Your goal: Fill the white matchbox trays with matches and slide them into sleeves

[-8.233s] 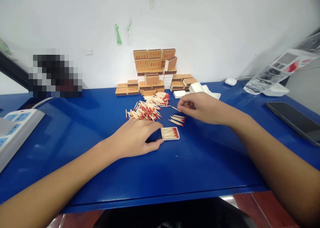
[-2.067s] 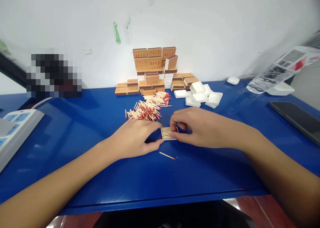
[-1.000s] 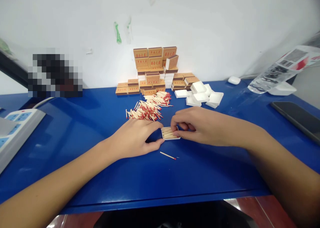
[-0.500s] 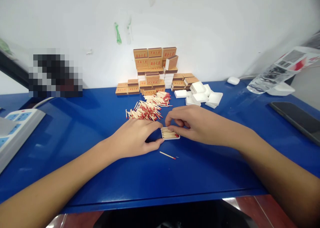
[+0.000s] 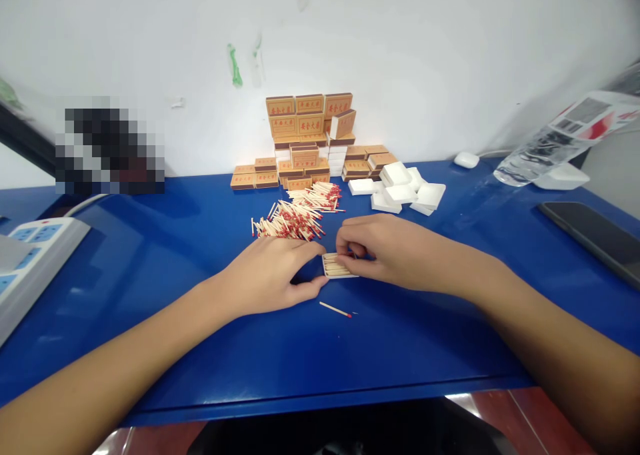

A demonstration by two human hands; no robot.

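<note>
A small white matchbox tray (image 5: 325, 274) with matches (image 5: 333, 266) lying lengthwise in it rests on the blue desk. My left hand (image 5: 270, 275) grips the tray's left end between thumb and forefinger. Over the tray's right half is my right hand (image 5: 377, 248), its thumb and fingers closed together on the matches; the fingers hide that end and most of the match heads. One loose match (image 5: 335, 310) lies in front of the tray. Just behind my left hand spreads a heap of red-tipped matches (image 5: 295, 220).
Stacked matchboxes (image 5: 310, 125) stand against the wall, with several empty white trays (image 5: 400, 194) to their right. Farther right are a white earphone case (image 5: 467, 160), a plastic bottle (image 5: 530, 155) and a phone (image 5: 595, 235). A power strip (image 5: 45, 255) sits at the left.
My right hand has shifted slightly right along the tray and now covers the match heads seen before. My left hand keeps its grip on the tray.
</note>
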